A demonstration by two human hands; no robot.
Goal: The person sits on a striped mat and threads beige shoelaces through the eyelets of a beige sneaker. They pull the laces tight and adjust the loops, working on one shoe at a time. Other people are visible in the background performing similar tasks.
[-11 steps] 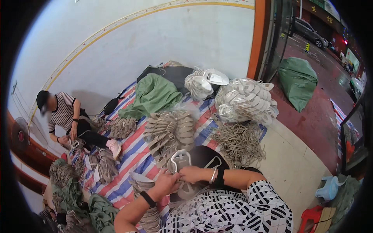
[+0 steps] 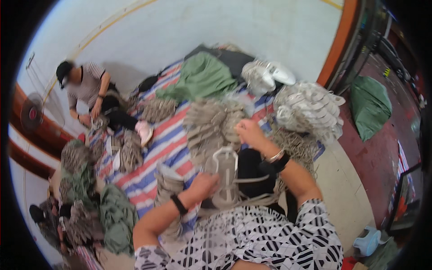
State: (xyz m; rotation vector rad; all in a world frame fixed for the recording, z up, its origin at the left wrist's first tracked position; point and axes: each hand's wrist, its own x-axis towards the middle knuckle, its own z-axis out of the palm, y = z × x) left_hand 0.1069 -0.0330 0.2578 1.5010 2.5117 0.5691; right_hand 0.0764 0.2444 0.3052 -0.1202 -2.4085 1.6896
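A beige-grey shoe upper point(image 2: 228, 173) with a white-edged opening lies in front of me, over my lap. My left hand point(image 2: 204, 186) is at its left side, fingers curled in; motion blur hides what they hold. Raised beyond the upper and to its right, my right hand point(image 2: 252, 134) is closed in a pinch, and whatever is in it is too small or blurred to name. A pale lace point(image 2: 253, 180) stretches out from the upper's right side over my dark-clothed leg. Left of my left wrist stands a stack of similar uppers point(image 2: 167, 198).
More uppers point(image 2: 204, 121) lie ahead on the striped sheet point(image 2: 148, 180). Bagged uppers point(image 2: 308, 108) and a heap of laces point(image 2: 294, 146) are at the right. A seated person point(image 2: 90, 90) works at the left. Green sacks point(image 2: 371, 108) and a blue stool point(image 2: 368, 240) stand around.
My hands, formerly together at the upper, have parted: the right rose away and to the right, the left stayed low beside the upper. The whole view has tilted and shifted.
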